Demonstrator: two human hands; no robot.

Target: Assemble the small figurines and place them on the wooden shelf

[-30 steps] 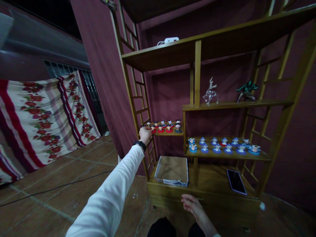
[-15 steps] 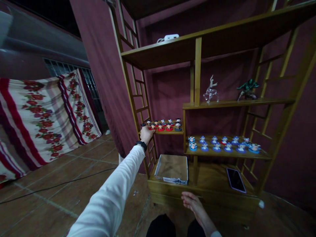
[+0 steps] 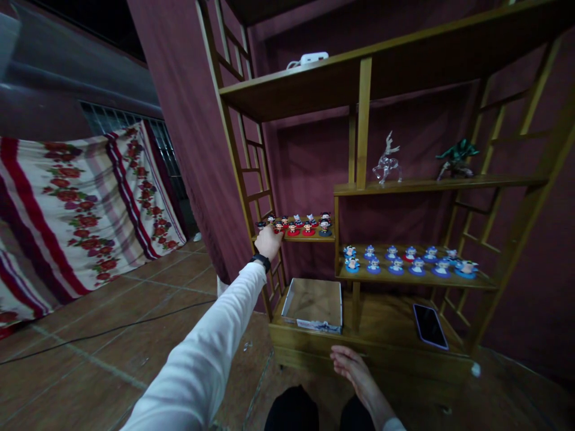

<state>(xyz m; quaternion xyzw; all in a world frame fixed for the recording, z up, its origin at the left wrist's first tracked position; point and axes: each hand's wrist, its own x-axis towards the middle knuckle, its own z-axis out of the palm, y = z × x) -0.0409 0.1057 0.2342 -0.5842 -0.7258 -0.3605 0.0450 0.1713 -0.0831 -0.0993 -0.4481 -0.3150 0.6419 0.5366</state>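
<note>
My left hand (image 3: 268, 242) reaches to the left end of a small shelf, its fingers curled at the front row of toy figurines. The thumb touches a red-based figurine (image 3: 279, 226), which the hand partly covers; the fingertips are hidden. Close beside the hand stands a dark-haired figurine (image 3: 260, 226). More red-based figurines (image 3: 308, 228) and dark-based ones (image 3: 325, 227) stand upright in two rows to the right. My right hand (image 3: 353, 366) hovers low in front of the cabinet, fingers stretched out, holding nothing.
Blue-based figurines (image 3: 396, 266) line the lower right shelf. A clear deer ornament (image 3: 387, 164) and a green figure (image 3: 458, 157) stand above. Below are a shallow open box (image 3: 314, 299) and a phone (image 3: 430, 326). A white power strip (image 3: 313, 58) lies on the upper shelf.
My left hand stays at the same figurines, with only a slight shift of the fingers. The view has moved a little; my right hand is nearly still.
</note>
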